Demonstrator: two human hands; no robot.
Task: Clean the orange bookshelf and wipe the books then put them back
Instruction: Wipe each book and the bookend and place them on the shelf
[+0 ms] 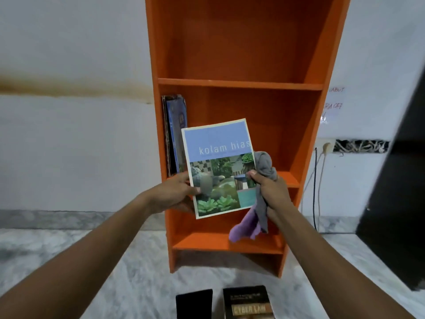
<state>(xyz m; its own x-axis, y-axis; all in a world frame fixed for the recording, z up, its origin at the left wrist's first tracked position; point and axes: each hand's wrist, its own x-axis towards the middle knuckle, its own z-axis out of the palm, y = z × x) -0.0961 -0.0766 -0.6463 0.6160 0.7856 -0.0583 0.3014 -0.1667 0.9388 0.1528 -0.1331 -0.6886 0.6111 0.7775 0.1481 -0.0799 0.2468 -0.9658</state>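
Note:
The orange bookshelf (239, 84) stands against the white wall straight ahead. I hold a blue-covered book titled "kolam hias" (218, 166) upright in front of its middle shelf. My left hand (177, 192) grips the book's lower left edge. My right hand (269, 192) is closed around a grey and purple cloth (262, 180), its thumb pressing the book's right edge. A few books (173, 134) stand upright at the left end of the middle shelf. The top and bottom shelves hold nothing.
On the marbled floor near me lie a dark book marked "CYBER LAW" (249, 303) and a black object (194, 303). A wall socket with cables (322, 149) sits right of the shelf. A dark panel (395, 192) stands at the far right.

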